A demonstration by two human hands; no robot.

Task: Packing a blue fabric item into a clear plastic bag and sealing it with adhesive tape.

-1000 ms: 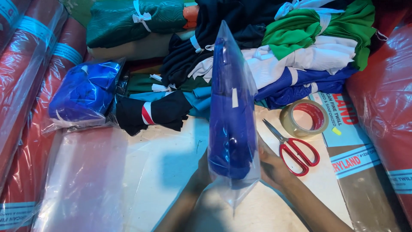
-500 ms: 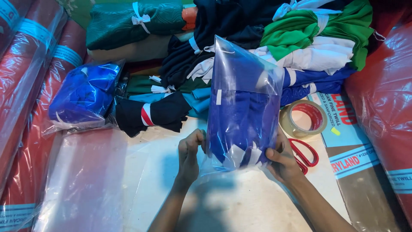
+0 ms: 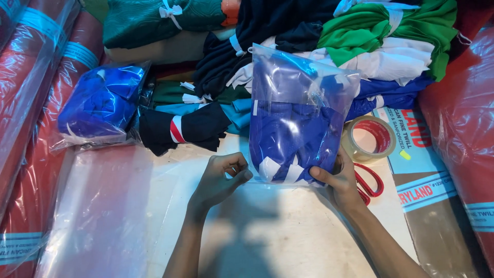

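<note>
Clear bag of blue cloth [image 3: 296,118]: it stands upright in the middle of your view, its bottom edge resting on the pale worktop [image 3: 288,231]; every place below is told from this bag.
Red wrapped rolls [image 3: 31,103]: far to the bag's left, lying lengthwise in clear film; another red wrapped bundle [image 3: 463,128] sits far to its right.
Pile of folded garments [image 3: 319,36]: just behind the bag, green, white, navy and black, several tied with white strips.
Flat clear plastic sheet [image 3: 98,206]: left of the bag, spread on the worktop.
Second blue bag [image 3: 100,105]: well to the left of the bag, lying on its side.
Your right hand [image 3: 339,180]: at the bag's lower right corner, thumb in front and fingers behind, pinching that corner.
Your left hand [image 3: 221,177]: just left of the bag's lower left corner, fingers curled in loosely with the thumb tip near the bag's edge; you hold nothing in it.
Tape roll [image 3: 368,139]: just right of the bag, lying flat.
Red-handled scissors [image 3: 368,183]: below the tape, partly hidden behind your right hand.
</note>
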